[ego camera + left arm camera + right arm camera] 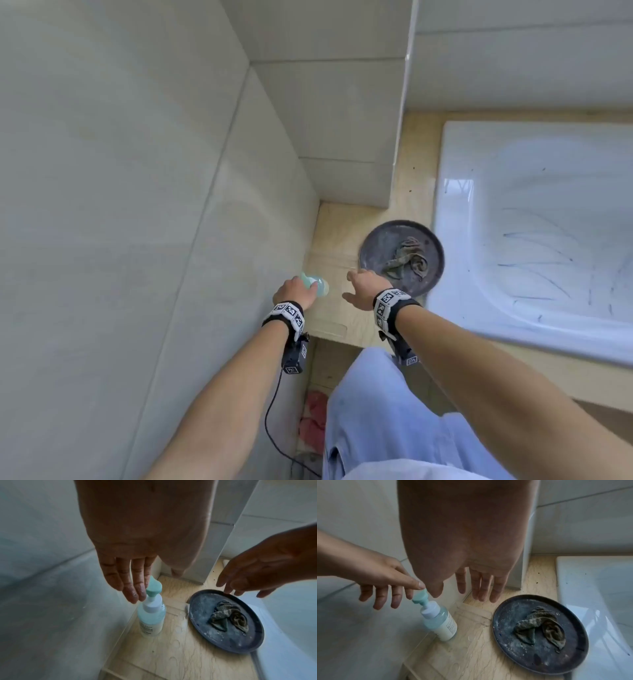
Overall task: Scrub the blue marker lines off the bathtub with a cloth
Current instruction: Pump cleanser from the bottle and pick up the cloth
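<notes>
The white bathtub (534, 219) at the right carries thin blue marker lines (537, 240) across its inner slope. A crumpled grey-brown cloth (409, 260) (539, 626) lies on a dark round plate (373, 240) (202, 616) on the ledge beside the tub. Left of the plate, against the wall, stands a pump bottle (150, 618) (440, 623) of pale blue liquid. My left hand (294, 291) (133, 588) hovers over it with straight fingers, and one fingertip touches the teal pump head (419, 596). My right hand (363, 287) (477, 588) hangs open and holds nothing, above the ledge between the bottle and the plate.
Pale tiled walls (137, 205) close in on the left and a tiled column (342, 120) stands behind the beige marble ledge (335, 240). Water drops lie on the ledge near the bottle. Below are my light blue trouser leg (376, 411), a pink item (313, 421) on the floor and a black cable (270, 418).
</notes>
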